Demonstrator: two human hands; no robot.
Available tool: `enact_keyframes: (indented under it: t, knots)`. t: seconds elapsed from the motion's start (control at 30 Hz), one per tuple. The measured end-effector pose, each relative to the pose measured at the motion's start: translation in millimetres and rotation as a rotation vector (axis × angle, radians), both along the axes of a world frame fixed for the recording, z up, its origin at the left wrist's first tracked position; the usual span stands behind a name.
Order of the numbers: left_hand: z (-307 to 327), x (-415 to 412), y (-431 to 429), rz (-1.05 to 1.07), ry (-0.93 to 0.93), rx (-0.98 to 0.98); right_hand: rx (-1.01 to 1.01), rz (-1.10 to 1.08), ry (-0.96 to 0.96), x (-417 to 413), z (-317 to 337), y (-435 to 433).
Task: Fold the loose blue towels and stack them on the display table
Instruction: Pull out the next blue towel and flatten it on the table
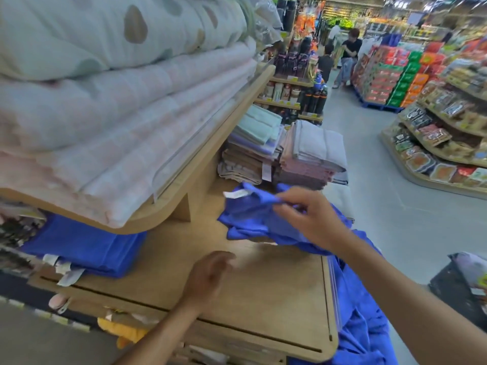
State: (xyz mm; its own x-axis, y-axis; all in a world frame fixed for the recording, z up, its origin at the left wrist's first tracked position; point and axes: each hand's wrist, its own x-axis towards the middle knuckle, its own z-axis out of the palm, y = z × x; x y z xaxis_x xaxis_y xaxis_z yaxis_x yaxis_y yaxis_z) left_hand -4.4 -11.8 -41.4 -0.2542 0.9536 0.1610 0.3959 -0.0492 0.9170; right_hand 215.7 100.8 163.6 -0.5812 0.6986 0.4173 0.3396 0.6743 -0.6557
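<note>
- The table (276, 291), pale wood, fills the near middle, and a thin slot runs along its near edge.
- The left hand (208, 275) is over the bare middle of the table top. Its fingers are loosely curved and it holds nothing. Whether it touches the wood cannot be told.
- The blue stack (87, 246) of folded towels lies on the left of the table, under the shelf, with white labels hanging at its near edge.
- The right hand (308, 214) reaches in from the near right and pinches a raised fold of the loose towel (247, 219) between thumb and fingers.
- The loose towel is bunched on the far right part of the table. More blue cloth hangs over the table's right edge down to the near right, and whether it is the same piece cannot be told.
- A white tag (235, 194) shows at the towel's far left corner.
- The shelf (210, 151), curved wood, juts over the left of the table and bears the quilts (118, 101): pink checked ones with a spotted one on top.
- Just beyond the loose towel stands a grey pile (313, 151) of folded towels, with a mixed pile (250, 151) touching it on the left.
- Far right, across the aisle, are the goods shelves (442, 133). People (347, 54) stand at the far end, blurred.
</note>
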Motion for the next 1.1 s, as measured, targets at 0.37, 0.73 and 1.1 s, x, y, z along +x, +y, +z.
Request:
enact_keyframes:
  t: [0.37, 0.73, 1.1]
  knots:
    - [46.3, -6.2, 19.4, -0.095, -0.473, -0.658, -0.344, 0.28, -0.566, 18.4, -108.5, -96.2]
    - [56.7, 45.5, 27.5, -0.25, 0.21, -0.406, -0.22, -0.565, -0.714, 71.0, -107.3, 45.6]
    - [74.8, -18.6, -16.0, -0.353, -0.545, -0.405, -0.053, -0.642, 0.114, 32.0, 35.2, 133.2]
